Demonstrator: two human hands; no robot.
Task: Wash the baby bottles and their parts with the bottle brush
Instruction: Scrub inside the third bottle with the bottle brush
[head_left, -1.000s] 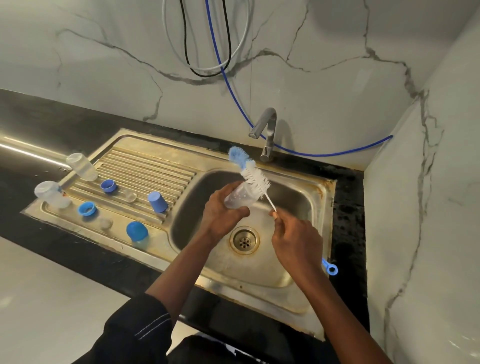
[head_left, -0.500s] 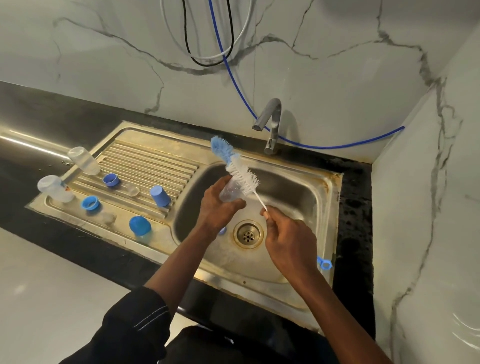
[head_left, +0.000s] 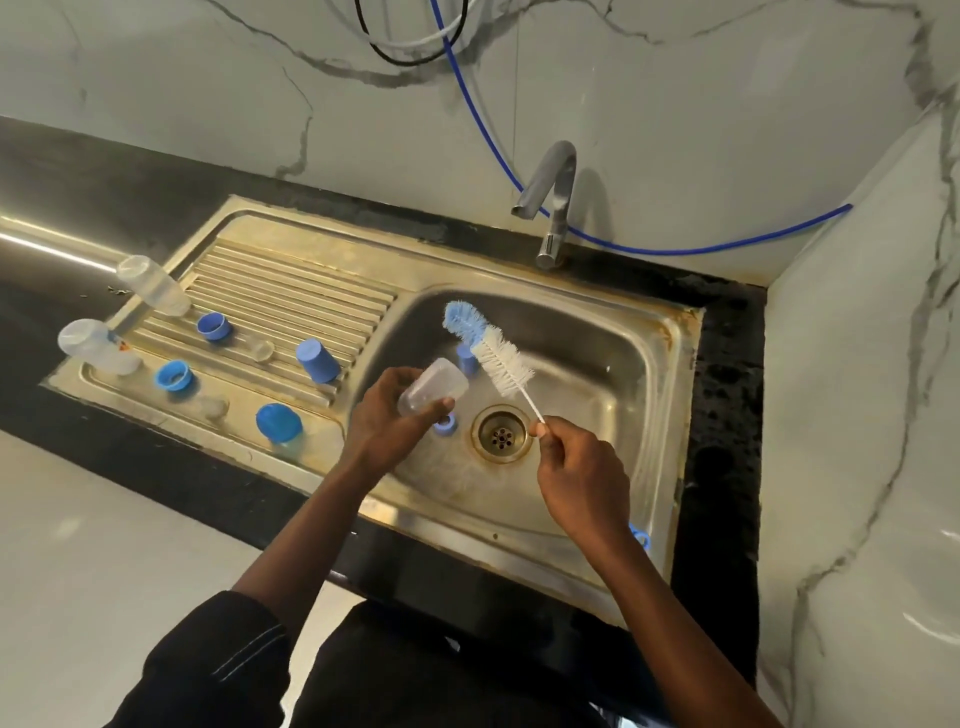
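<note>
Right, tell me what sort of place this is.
Most likely a home kitchen corner: a stainless-steel sink with ribbed drainboard set in a black stone counter, a bent metal tap behind it, white veined marble-look walls.

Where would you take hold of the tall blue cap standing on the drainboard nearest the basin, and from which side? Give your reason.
Pinch the tall blue cap across its round side wall, coming down from above. It stands upright with what looks like its closed end up and nothing touching it, so a pinch should fit on either side.
</note>
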